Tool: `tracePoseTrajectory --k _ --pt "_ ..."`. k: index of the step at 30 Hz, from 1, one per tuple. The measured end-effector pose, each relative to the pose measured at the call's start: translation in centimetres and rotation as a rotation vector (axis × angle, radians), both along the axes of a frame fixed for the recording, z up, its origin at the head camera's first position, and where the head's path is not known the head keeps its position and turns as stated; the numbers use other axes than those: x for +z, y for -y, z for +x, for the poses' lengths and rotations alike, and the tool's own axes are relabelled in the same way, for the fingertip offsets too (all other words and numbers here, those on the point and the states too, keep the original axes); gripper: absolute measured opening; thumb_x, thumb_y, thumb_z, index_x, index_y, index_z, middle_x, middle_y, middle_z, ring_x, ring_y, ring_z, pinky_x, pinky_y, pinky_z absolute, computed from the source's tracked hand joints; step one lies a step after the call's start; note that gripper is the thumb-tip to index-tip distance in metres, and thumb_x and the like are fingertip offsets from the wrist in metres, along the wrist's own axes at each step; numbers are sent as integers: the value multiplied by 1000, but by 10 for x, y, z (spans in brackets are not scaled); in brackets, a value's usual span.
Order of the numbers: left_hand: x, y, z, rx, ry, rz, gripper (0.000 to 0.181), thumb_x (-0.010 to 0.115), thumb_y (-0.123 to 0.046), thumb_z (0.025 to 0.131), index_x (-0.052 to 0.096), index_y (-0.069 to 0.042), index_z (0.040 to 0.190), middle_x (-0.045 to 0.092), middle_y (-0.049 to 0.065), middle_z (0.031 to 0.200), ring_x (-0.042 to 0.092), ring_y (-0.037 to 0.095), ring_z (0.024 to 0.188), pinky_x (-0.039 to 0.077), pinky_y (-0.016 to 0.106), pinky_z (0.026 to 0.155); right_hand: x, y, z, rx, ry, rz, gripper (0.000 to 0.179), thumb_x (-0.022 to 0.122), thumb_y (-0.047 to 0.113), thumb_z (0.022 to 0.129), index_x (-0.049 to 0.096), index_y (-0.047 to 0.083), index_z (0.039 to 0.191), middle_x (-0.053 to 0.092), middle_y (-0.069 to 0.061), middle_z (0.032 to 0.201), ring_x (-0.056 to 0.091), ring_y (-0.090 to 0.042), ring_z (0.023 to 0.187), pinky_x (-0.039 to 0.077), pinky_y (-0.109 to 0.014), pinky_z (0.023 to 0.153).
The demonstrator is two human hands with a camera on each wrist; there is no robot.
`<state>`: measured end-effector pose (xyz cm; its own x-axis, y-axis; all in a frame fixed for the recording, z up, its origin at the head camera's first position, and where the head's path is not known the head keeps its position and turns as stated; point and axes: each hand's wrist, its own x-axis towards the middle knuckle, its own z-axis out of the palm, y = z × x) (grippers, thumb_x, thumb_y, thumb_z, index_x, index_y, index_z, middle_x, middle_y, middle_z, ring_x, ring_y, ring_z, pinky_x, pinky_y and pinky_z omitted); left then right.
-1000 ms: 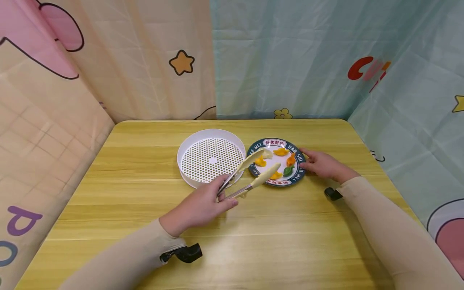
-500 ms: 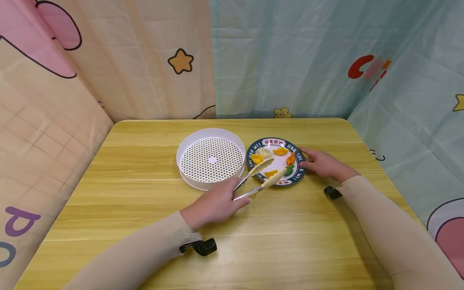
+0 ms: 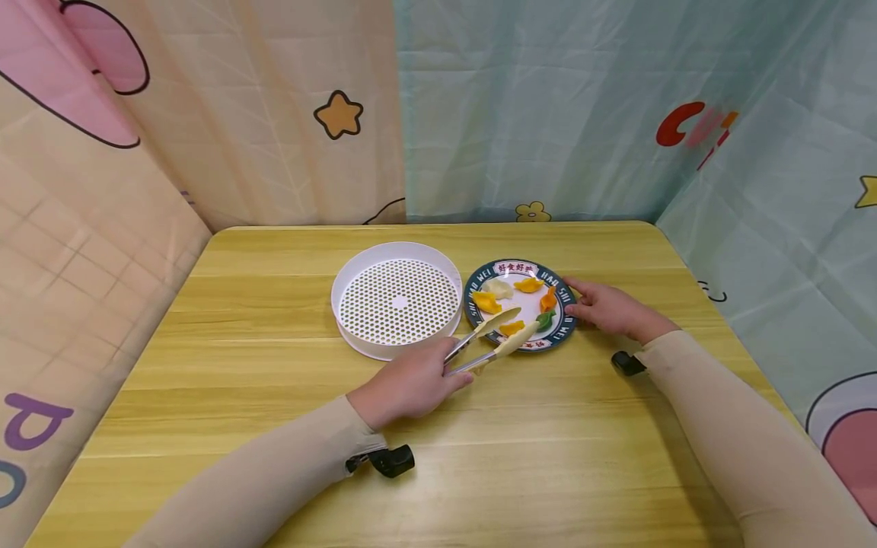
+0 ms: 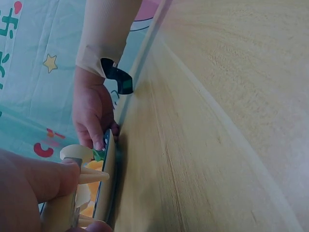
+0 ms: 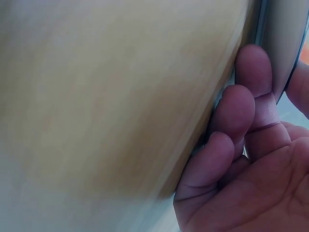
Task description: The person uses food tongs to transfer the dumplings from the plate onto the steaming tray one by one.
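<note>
My left hand [image 3: 414, 380] grips a pair of tongs [image 3: 483, 344] with cream tips and metal arms. The tips are spread over the front of a round plate [image 3: 473, 312], on either side of a yellow dumpling [image 3: 511, 328]. Several more dumplings lie in a ring on the plate: a white one [image 3: 498, 288], a green one [image 3: 545, 320] and an orange one [image 3: 548, 299] among them. At the plate's right rim, my right hand [image 3: 606, 308] pinches the edge; in the right wrist view the thumb [image 5: 298, 89] is above the rim and the fingers [image 5: 254, 72] lie beneath.
Just left of the plate stands a white round steamer tray [image 3: 342, 323] with a perforated bottom. Both are on a wood-grain table [image 3: 534, 472]. Printed curtains [image 3: 582, 106] hang behind and at the sides.
My left hand has moved right with the tongs, taking their tips from the plate's left side to around the front yellow dumpling. My right hand has stayed at the plate's rim.
</note>
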<state>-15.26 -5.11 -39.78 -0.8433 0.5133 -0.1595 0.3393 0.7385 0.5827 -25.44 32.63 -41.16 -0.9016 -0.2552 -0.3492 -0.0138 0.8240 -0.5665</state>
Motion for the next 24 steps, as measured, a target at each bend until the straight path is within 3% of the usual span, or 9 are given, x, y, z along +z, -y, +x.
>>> tracePoseTrajectory --k 18,24 --pt "4 0 -7 0 -24 -128 46 66 -49 102 59 -13 129 59 1 83 56 18 72 47 36 66 3 2 0 12 6 -37 75 59 31 109 19 7 167 54 -5 81 50 -22 71 42 -31 63" --pt "5 0 -9 -8 -22 -140 41 65 -48 103 59 -14 124 60 1 83 55 18 71 46 35 65 3 3 0 14 6 -34 73 59 30 109 20 7 167 53 -5 80 50 -21 70 42 -30 62"
